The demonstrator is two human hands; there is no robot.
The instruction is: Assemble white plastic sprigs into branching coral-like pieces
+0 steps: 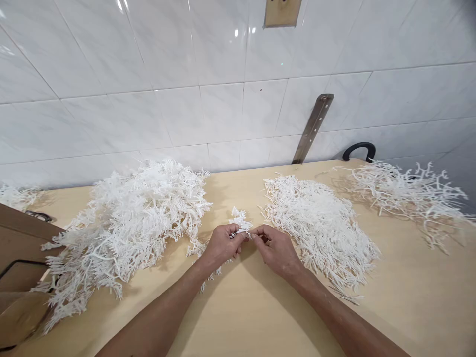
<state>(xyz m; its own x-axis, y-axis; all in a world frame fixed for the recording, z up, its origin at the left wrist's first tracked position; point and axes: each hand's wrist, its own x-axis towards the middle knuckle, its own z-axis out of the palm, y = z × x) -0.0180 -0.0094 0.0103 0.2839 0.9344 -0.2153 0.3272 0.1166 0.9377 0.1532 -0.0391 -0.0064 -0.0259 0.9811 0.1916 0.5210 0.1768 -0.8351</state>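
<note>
My left hand (224, 244) is closed on a white branched sprig (240, 219), whose tip sticks up above the fingers and whose lower end hangs below the wrist. Close against it, my right hand (275, 248) pinches at the sprig's side with thumb and forefinger; whatever small piece lies between those fingertips is too small to make out. To the left spreads a big heap of similar white branched sprigs (145, 218). On the right, beside my right hand, lies a flatter pile of short thin white pieces (320, 223).
White bare stems (405, 188) lie at the far right, near a black curved handle (359, 145). A metal ruler (313, 128) leans on the tiled wall. At the left edge stands a brown cardboard box (26, 243), with dark scissor-like handles (39, 215) behind it.
</note>
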